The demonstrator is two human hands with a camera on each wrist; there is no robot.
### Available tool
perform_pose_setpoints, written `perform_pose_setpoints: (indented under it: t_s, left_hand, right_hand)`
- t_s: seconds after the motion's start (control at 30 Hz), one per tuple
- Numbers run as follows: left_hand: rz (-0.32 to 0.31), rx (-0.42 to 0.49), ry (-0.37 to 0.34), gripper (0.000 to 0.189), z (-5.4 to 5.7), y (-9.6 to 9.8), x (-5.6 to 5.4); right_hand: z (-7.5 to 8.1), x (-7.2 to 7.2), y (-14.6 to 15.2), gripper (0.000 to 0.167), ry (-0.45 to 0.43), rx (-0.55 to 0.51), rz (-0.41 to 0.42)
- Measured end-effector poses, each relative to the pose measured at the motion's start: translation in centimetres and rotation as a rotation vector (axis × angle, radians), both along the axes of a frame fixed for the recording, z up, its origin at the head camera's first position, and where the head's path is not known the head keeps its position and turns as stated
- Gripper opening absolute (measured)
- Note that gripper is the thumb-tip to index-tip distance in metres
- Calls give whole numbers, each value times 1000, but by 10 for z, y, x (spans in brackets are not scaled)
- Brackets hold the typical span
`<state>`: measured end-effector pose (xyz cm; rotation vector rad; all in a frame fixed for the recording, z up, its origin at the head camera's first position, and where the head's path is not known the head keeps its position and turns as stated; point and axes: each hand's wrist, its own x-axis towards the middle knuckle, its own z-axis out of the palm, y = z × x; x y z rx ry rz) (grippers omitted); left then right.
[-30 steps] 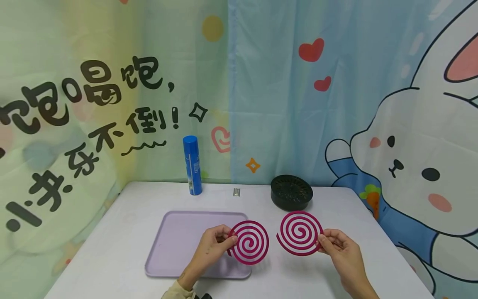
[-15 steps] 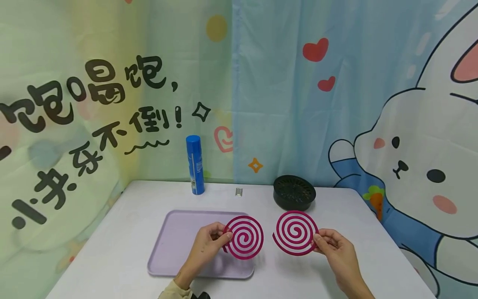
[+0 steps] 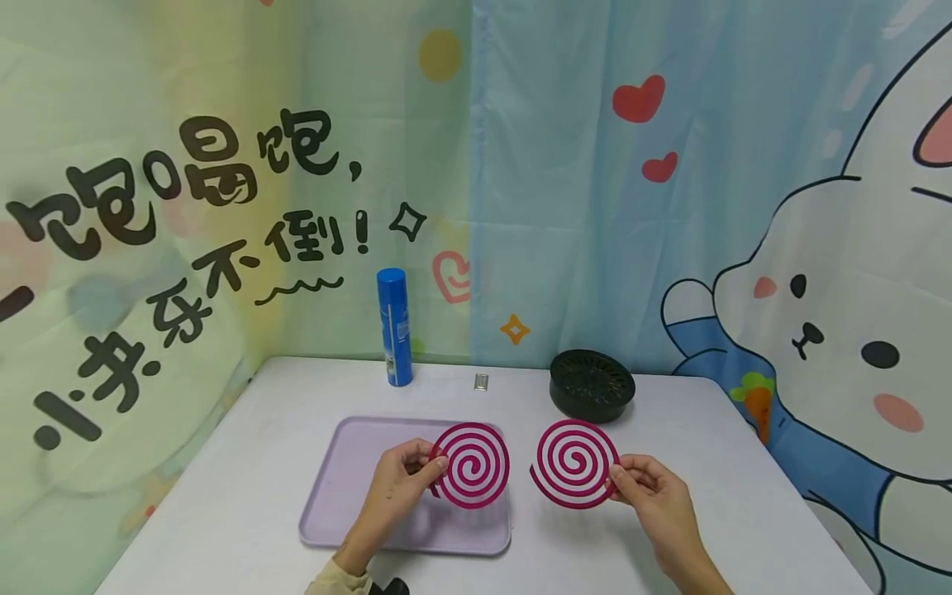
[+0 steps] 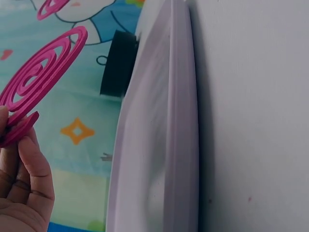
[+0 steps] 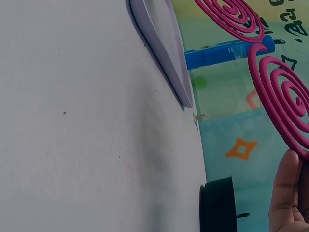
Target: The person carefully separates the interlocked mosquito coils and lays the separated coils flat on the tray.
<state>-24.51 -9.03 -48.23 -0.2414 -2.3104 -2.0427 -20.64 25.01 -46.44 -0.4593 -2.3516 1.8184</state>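
Observation:
Two magenta mosquito coils are held up side by side with a narrow gap between them. My left hand (image 3: 397,487) pinches the left coil (image 3: 471,497) at its left edge, over the right part of the lilac tray (image 3: 335,504). At the right, my right hand (image 3: 654,500) grips the other coil (image 3: 573,500) by its right rim, above the white table. The left wrist view has the left coil (image 4: 48,79) tilted above the fingers (image 4: 36,162). Likewise, the right coil (image 5: 263,92) rises from the fingertips in the right wrist view.
Behind the right coil stands a round black container (image 3: 591,392) with a slotted top. A blue spray can (image 3: 397,330) is upright at the table's back edge. Between them lies a small metal piece (image 3: 481,382). A printed curtain (image 3: 550,207) hangs behind the table (image 3: 245,496).
Both hands have shifted slightly left relative to the table, still holding their coils. The left coil is now over the tray's right side and a little higher. The head view has turned slightly left.

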Motion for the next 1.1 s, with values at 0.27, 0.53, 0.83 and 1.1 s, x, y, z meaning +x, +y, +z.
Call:
perform_pose_setpoints:
  t_s: [0.27,0.53,0.83,1.1]
  left_hand:
    - [56,11,6,11,1,-12,-1]
    - [93,16,10,13,4,-23,1]
    - [133,12,12,11,-3,-31,3]
    - [156,20,-20,15,-3,-36,4]
  right_hand:
    - [0,-4,-9,34,10,-15,37]
    - [0,-10,-21,29,20,-47,55]
    - [-8,-13,-40,24,31,-85,86]
    - [-14,-15,-51,21,43,-100,94]
